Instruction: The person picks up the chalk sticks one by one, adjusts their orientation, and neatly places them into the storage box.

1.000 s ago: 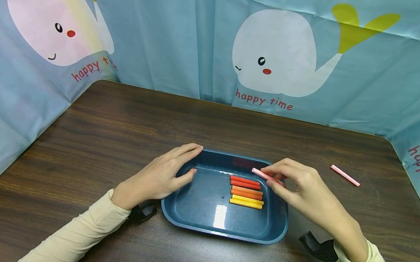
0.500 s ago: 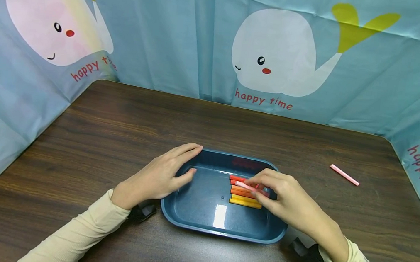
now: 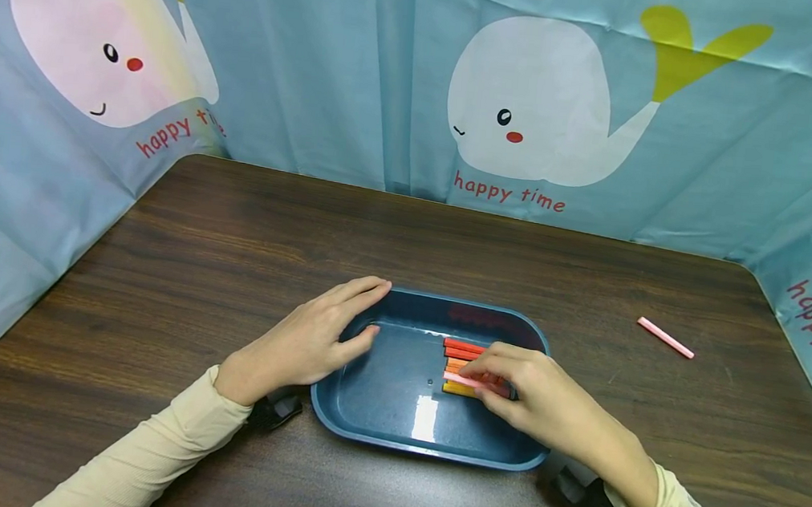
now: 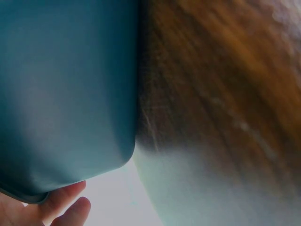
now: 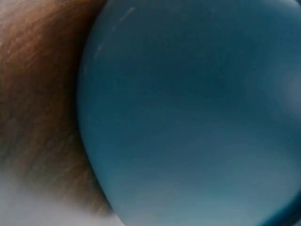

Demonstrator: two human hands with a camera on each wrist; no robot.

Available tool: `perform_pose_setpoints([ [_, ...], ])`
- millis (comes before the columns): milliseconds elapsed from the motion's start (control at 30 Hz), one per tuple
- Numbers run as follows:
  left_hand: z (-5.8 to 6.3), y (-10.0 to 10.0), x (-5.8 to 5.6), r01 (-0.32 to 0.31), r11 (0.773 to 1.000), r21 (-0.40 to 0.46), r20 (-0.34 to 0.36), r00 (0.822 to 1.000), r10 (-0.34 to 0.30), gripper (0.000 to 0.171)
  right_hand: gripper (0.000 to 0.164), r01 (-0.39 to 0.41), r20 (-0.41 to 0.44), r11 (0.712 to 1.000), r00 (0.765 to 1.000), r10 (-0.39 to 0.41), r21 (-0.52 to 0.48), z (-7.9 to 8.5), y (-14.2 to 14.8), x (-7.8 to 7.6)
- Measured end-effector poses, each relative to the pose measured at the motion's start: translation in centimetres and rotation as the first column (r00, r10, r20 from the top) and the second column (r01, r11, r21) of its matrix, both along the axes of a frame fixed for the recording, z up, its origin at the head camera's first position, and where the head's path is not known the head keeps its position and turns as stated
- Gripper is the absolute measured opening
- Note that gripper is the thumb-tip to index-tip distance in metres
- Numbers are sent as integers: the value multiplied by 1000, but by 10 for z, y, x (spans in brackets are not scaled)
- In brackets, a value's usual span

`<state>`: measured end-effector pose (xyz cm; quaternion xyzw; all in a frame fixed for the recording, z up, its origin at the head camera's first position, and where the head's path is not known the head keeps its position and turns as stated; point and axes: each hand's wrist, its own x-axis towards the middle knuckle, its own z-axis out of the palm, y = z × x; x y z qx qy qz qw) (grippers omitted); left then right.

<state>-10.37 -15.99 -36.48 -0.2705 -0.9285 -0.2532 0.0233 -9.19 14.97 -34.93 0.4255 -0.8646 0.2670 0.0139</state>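
Note:
My left hand point(image 3: 311, 338) holds the left end of a dark blue plastic tray point(image 3: 425, 452), thumb inside and fingers at the rim. Its fingertips point(image 4: 70, 190) also show beside the tray wall in the left wrist view. Over the tray's right part, my right hand point(image 3: 545, 399) pinches a slim pink stick point(image 3: 458, 380). Below it lie pairs of similar sticks: red sticks point(image 3: 461, 348) at the back, an orange stick point(image 3: 457, 363), and a yellow stick point(image 3: 457, 389) in front, partly covered by the hand. Only the blurred tray wall point(image 5: 188, 117) fills the right wrist view.
Another pink stick point(image 3: 665, 338) lies on the brown wooden table point(image 3: 235, 222), to the right of the tray. A light blue curtain point(image 3: 321, 69) printed with whales stands around the table's back and sides.
The right hand has carried the pink stick left and toward the front, from the tray's back right corner to above the orange and yellow sticks. The left hand stays where it was.

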Motion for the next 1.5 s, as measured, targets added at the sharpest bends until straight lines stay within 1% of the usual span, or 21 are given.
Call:
perform_pose_setpoints([
  [100, 0, 0, 0, -1, 1000, -2, 1, 1000, 1, 58, 17, -11, 15, 999, 1000, 10, 36, -1, -2, 1],
  [233, 1, 0, 0, -2, 1000, -7, 3, 1000, 2, 58, 16, -8, 10, 997, 1000, 8, 79, -2, -4, 2],
  [500, 1, 1, 0, -3, 1000, -10, 4, 1000, 3, 58, 17, 19, -10, 989, 1000, -18, 147, -5, -7, 4],
  [700, 1, 1, 0, -6, 1000, -12, 5, 1000, 6, 58, 17, 34, 9, 979, 999, -36, 201, -5, -8, 4],
  [1033, 2, 1, 0, -11, 1000, -13, 22, 1000, 11, 58, 14, 41, -6, 966, 999, -41, 254, -5, -9, 5],
  [1267, 1, 1, 0, -10, 1000, -12, 17, 1000, 10, 59, 12, 49, -15, 965, 999, -47, 258, -7, -10, 4],
  [1500, 1, 1, 1, -12, 1000, -12, 22, 1000, 13, 59, 17, 29, 74, 982, 996, -43, 185, -4, -7, 3],
])
